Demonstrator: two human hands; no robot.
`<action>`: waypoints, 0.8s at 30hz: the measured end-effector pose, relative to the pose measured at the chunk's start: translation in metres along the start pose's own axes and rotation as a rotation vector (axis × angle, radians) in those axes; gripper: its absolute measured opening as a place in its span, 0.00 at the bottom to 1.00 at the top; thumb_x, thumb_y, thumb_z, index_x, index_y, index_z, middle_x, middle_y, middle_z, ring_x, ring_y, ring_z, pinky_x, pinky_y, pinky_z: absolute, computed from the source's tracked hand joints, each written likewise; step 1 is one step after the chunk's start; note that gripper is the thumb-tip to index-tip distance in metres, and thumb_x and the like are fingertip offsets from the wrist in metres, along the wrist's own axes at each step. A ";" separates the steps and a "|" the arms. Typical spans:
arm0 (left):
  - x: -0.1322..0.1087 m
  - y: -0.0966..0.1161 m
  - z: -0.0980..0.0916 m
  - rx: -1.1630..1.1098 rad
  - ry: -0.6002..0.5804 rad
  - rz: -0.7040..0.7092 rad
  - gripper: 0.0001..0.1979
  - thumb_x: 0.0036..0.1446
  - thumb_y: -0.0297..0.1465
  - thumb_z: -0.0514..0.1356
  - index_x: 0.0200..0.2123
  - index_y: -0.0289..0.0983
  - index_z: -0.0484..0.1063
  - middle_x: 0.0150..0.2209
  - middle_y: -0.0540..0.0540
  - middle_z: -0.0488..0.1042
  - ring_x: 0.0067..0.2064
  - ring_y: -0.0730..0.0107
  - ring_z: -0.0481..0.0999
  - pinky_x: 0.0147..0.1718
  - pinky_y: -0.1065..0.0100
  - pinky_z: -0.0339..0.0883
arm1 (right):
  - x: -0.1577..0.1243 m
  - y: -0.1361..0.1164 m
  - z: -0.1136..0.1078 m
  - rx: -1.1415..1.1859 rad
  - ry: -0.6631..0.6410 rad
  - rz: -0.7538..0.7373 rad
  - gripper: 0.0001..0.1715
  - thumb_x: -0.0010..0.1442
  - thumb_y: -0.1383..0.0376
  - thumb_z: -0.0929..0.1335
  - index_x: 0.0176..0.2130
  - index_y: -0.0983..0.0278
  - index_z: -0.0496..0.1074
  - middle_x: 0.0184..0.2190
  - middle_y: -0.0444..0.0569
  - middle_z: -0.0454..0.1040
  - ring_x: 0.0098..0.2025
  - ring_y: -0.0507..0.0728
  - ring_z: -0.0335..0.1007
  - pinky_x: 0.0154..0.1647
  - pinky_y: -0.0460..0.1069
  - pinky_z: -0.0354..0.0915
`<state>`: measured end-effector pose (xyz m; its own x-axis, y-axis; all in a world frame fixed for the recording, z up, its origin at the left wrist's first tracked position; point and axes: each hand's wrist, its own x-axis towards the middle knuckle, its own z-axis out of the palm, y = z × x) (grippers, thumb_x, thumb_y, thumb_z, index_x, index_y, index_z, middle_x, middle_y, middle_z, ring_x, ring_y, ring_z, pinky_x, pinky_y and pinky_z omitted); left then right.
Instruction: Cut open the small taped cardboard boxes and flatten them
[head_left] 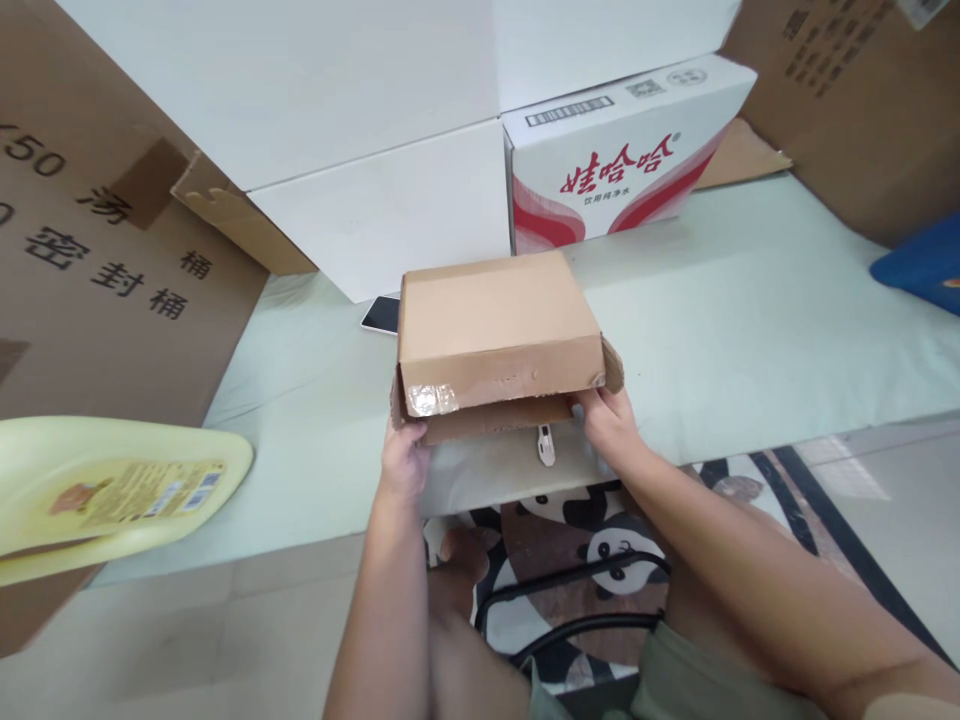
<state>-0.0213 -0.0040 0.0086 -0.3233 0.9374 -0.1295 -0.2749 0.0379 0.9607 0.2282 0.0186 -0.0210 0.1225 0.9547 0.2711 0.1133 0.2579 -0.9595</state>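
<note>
1. A brown cardboard box [495, 305] is held in two bare hands near the front edge of a cloth-covered bench [712, 330], its flapped side facing the person; whether its base touches the cloth cannot be told

2. The left hand [403, 462] holds the near left corner, thumb against the lower flap [495, 419], its other fingers largely hidden

3. The right hand [609, 418] grips beneath the near right corner, below a splayed side flap [613, 366], fingertips partly out of sight

4. The board looks light and fairly stiff on top, softer at its worn, taped flaps; corners and side walls likely give the surest hold, as flaps could fold

5. A box cutter [545, 447] lies on the bench between the hands, a phone [381, 315] beside the box's far left side
</note>
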 end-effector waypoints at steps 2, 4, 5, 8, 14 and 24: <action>0.001 -0.001 -0.001 0.020 -0.004 0.010 0.27 0.37 0.33 0.63 0.45 0.42 0.77 0.51 0.45 0.79 0.66 0.44 0.67 0.64 0.50 0.63 | 0.000 0.000 0.000 0.020 0.007 0.012 0.27 0.67 0.48 0.65 0.61 0.53 0.67 0.61 0.52 0.72 0.66 0.70 0.64 0.66 0.73 0.64; 0.001 -0.002 -0.001 0.014 -0.007 0.008 0.25 0.37 0.33 0.63 0.44 0.42 0.77 0.51 0.46 0.79 0.66 0.45 0.67 0.65 0.50 0.62 | -0.001 0.000 0.001 0.041 0.014 0.024 0.25 0.66 0.48 0.66 0.59 0.54 0.68 0.62 0.52 0.71 0.66 0.70 0.64 0.67 0.73 0.62; 0.001 -0.003 -0.002 0.005 -0.007 0.002 0.26 0.37 0.33 0.64 0.45 0.42 0.77 0.52 0.46 0.79 0.67 0.45 0.66 0.66 0.50 0.61 | -0.001 0.000 0.001 0.050 0.012 0.032 0.25 0.66 0.48 0.66 0.58 0.54 0.68 0.62 0.52 0.71 0.66 0.70 0.64 0.68 0.73 0.61; 0.001 -0.005 -0.003 0.011 -0.014 0.010 0.28 0.38 0.33 0.64 0.48 0.43 0.76 0.55 0.47 0.77 0.68 0.46 0.65 0.66 0.51 0.61 | -0.002 0.000 0.001 0.065 -0.002 0.063 0.26 0.66 0.49 0.66 0.59 0.54 0.67 0.62 0.53 0.71 0.67 0.69 0.64 0.67 0.72 0.62; 0.002 -0.006 -0.003 0.053 -0.025 0.027 0.35 0.40 0.35 0.65 0.57 0.43 0.73 0.62 0.47 0.73 0.69 0.45 0.63 0.66 0.52 0.62 | -0.002 0.005 0.001 0.061 -0.012 0.078 0.27 0.67 0.49 0.66 0.61 0.54 0.65 0.63 0.53 0.70 0.67 0.69 0.64 0.66 0.71 0.64; 0.001 -0.003 0.000 0.063 -0.032 0.037 0.35 0.40 0.35 0.65 0.57 0.44 0.74 0.64 0.48 0.71 0.70 0.45 0.61 0.67 0.51 0.61 | -0.002 0.003 0.000 0.036 -0.002 0.062 0.26 0.67 0.49 0.66 0.61 0.53 0.66 0.62 0.52 0.71 0.66 0.69 0.64 0.65 0.72 0.65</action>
<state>-0.0207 -0.0035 0.0052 -0.3032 0.9490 -0.0865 -0.2052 0.0236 0.9784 0.2278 0.0172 -0.0242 0.1264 0.9692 0.2111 0.0705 0.2035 -0.9765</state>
